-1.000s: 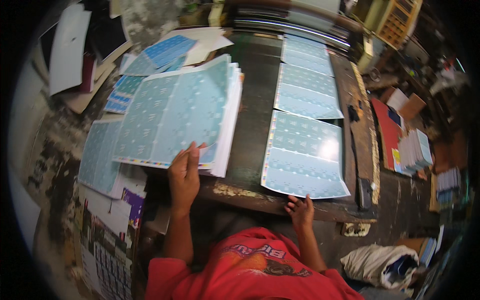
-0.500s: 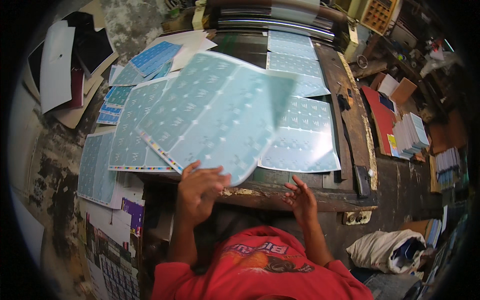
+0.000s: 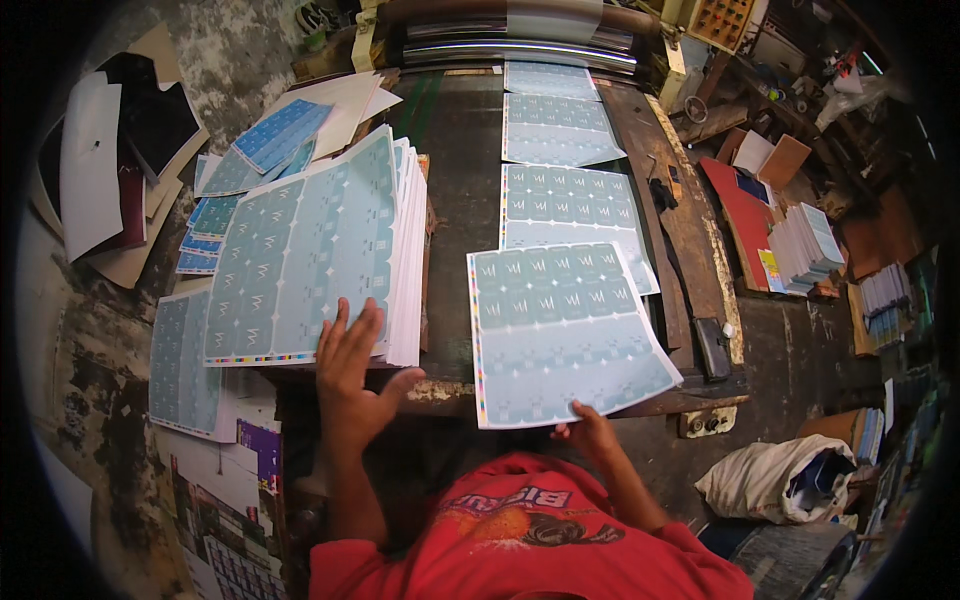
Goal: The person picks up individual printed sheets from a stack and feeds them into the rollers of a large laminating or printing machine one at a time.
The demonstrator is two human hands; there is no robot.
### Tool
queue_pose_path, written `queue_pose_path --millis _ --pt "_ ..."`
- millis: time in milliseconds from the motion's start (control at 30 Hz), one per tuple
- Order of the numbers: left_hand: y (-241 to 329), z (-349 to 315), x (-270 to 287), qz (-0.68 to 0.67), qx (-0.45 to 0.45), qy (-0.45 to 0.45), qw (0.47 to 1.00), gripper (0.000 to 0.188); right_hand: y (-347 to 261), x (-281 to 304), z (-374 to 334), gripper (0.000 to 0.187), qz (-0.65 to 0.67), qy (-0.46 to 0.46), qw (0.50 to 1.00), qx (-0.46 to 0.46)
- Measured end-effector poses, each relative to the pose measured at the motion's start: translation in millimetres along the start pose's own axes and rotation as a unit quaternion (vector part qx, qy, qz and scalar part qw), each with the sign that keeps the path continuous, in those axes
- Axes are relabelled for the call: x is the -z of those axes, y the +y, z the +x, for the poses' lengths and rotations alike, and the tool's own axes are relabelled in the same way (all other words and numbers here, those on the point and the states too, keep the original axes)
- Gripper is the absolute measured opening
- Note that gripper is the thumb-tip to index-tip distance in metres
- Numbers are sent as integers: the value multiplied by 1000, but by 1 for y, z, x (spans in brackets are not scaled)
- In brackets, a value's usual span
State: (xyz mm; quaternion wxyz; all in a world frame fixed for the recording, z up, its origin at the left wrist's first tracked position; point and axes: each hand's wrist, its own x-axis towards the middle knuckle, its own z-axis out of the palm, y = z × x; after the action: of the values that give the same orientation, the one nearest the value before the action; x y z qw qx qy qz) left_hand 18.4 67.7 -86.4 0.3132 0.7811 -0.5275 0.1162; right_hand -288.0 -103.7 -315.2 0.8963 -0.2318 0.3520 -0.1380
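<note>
My right hand (image 3: 590,430) pinches the near edge of a pale blue-green printed sheet (image 3: 560,335), thumb on top. A colour strip runs down the sheet's left edge, and its lower part hangs over the table's front edge. My left hand (image 3: 355,370) is open, fingers spread, at the near right corner of a thick stack of printed sheets (image 3: 300,250); its fingertips lie on the top sheet. Beyond the held sheet, more printed sheets (image 3: 565,195) lie in an overlapping row toward the metal rollers (image 3: 520,55) of a machine.
Blue printed sheets (image 3: 285,130) lie behind the stack. Another stack of sheets (image 3: 185,365) stands lower at the left. A dark wooden rail (image 3: 670,290) borders the table at right. On the floor are a cloth sack (image 3: 740,480) and bundled cards (image 3: 805,245).
The loose sheet over the left stack now lies flush on it. My left hand has opened at its corner. My right hand, empty before, has taken a sheet's near edge and drawn it nearer.
</note>
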Motion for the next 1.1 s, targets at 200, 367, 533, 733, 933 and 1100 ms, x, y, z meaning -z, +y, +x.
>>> queue_pose_path --millis 200,367,533,733,933,1100 --pt "-25 -10 -14 -16 70 38 997 38 36 12 -49 44 -22 57 997 -38" --pt "-22 -2 -23 -69 121 95 986 30 41 6 -65 48 -20 67 997 -35" --pt "-15 3 -33 -167 210 166 949 27 41 23 -45 51 20 84 996 -20" --pt "-20 -1 -25 -35 140 159 977 24 23 26 -18 60 11 56 998 42" --pt "-22 -7 -16 -29 96 131 986 27 11 7 11 59 17 91 989 119" --pt "-25 -12 -23 -15 77 152 985 25 20 -3 15 51 16 140 979 145"
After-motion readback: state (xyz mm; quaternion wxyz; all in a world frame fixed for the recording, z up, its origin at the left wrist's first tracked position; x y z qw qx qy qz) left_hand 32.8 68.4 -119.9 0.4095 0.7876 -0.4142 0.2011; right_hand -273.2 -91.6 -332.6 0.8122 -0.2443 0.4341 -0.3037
